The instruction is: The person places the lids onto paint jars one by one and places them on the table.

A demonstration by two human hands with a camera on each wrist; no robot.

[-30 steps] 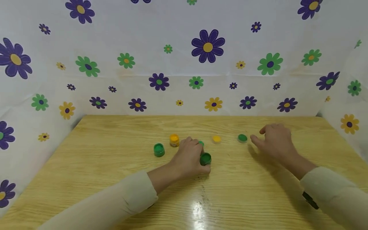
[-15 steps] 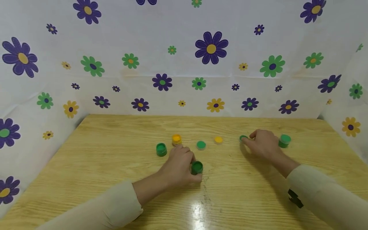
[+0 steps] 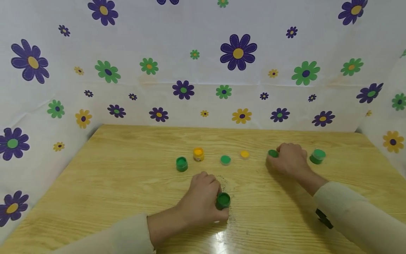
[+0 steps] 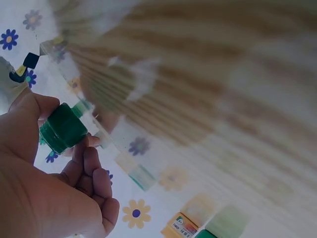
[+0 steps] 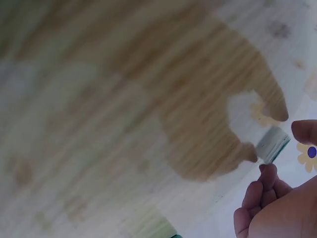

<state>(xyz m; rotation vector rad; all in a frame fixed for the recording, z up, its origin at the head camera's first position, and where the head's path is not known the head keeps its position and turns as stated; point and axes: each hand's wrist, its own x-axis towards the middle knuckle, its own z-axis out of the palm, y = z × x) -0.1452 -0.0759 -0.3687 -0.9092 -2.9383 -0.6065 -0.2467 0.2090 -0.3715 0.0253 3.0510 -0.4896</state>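
Observation:
My left hand [image 3: 200,199] grips an uncapped dark green paint jar [image 3: 223,201] between thumb and fingers, near the front middle of the table. In the left wrist view the same jar [image 4: 64,129] appears from the side. My right hand [image 3: 290,160] pinches a dark green lid [image 3: 273,153] at the back right; the right wrist view shows this lid [image 5: 273,145] between thumb and fingertips, low over the table. To the left stand an open green jar [image 3: 182,164] and an open yellow jar [image 3: 198,154].
A light green lid [image 3: 225,160] and a yellow lid [image 3: 244,154] lie between the hands. Just right of the right hand is a capped green jar [image 3: 318,156]. A flowered cloth [image 3: 203,70] hangs behind the wooden table [image 3: 127,169].
My left hand has drawn the dark green jar towards the front edge. My right hand has moved left to the dark green lid and taken it, uncovering the capped green jar.

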